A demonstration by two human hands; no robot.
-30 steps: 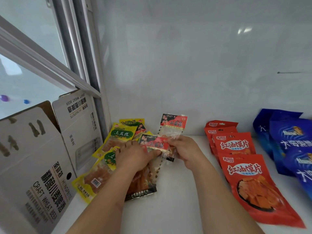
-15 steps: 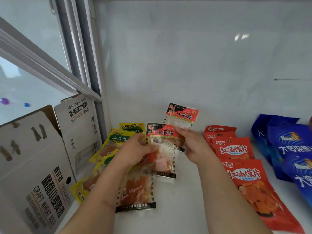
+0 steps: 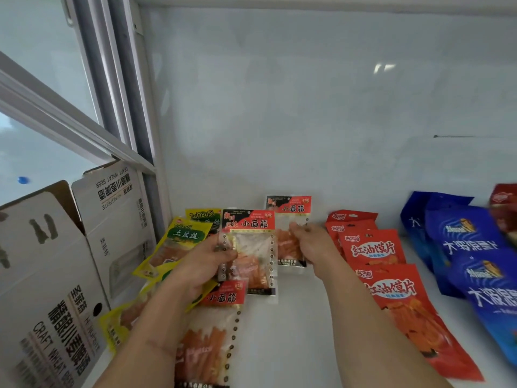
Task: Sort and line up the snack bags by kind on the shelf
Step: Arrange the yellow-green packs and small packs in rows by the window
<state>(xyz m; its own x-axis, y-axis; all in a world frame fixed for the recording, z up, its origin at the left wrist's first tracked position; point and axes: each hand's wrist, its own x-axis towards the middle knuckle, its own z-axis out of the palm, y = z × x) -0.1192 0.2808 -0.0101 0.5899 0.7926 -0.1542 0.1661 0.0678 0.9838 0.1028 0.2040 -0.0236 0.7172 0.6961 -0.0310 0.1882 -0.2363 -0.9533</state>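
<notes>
Three clear gluten-strip bags with red-and-black headers sit near the middle of the white shelf. My left hand grips the left edge of the middle gluten bag. My right hand holds the rear gluten bag upright near the back wall. A third gluten bag lies flat under my left forearm. Yellow potato-strip bags are stacked at the left. Red bags form a row to the right, with blue bags beyond them.
An open cardboard beer box stands at the left edge against the window frame. The white back wall rises right behind the bags. Another red bag shows at the far right edge.
Both hands lifted two gluten bags off the pile and moved them back and to the right. The third gluten bag now lies uncovered in front.
</notes>
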